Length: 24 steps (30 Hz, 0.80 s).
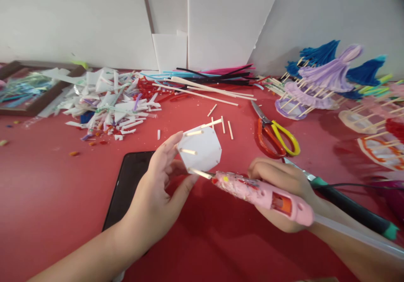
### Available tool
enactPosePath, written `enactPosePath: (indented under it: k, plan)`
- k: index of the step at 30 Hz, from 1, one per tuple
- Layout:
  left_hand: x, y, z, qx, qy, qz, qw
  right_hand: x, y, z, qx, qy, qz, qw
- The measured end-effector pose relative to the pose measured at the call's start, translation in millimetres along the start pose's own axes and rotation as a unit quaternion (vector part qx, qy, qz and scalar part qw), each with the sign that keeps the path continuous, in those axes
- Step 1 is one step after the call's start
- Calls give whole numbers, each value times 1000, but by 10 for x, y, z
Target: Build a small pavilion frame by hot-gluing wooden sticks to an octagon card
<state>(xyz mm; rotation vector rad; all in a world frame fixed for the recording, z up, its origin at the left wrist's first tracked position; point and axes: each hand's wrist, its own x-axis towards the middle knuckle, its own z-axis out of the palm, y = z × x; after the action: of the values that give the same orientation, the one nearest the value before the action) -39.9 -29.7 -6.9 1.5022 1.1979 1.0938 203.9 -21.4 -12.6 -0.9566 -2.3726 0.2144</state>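
My left hand [167,181] grips a white many-sided foam board piece [205,149] by its left edge, above the red table. Several short pale sticks [189,151] stand out from the piece near its rim. In my right hand [284,189] is a pink glue gun [252,191], with a clear glue stick [356,233] coming out of its back end. The gun's nozzle meets, or nearly meets, the lowest stick at the board's bottom edge; whether they touch I cannot tell. Short cut sticks [230,130] lie just beyond the board.
Scissors [273,132] with red and yellow handles lie beyond my right hand, near a green-and-black handled tool [350,208]. White scraps [104,101] pile up at the back left. A black phone [129,185] lies under my left hand. Small carousel-like models [331,75] stand at the right.
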Motion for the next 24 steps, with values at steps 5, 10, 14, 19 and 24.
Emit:
enactPosePath:
  k: [5, 10, 14, 19, 24]
  plan:
    - [-6, 5, -8, -1, -6, 8, 1000, 14, -10, 0, -8, 7, -8, 1000]
    - [-22, 5, -15, 2, -6, 14, 1000, 36, -24, -30, -4, -3, -5, 1000]
    - [-14, -6, -8, 3, -5, 20, 1000, 38, -22, -29, 6, -6, -14, 1000]
    - [-7, -15, -10, 4, -7, 29, 1000, 25, -14, -12, 17, -3, -3, 1000]
    - [-16, -18, -18, 8, -7, 29, 1000, 37, -38, -24, 7, -4, -3, 1000]
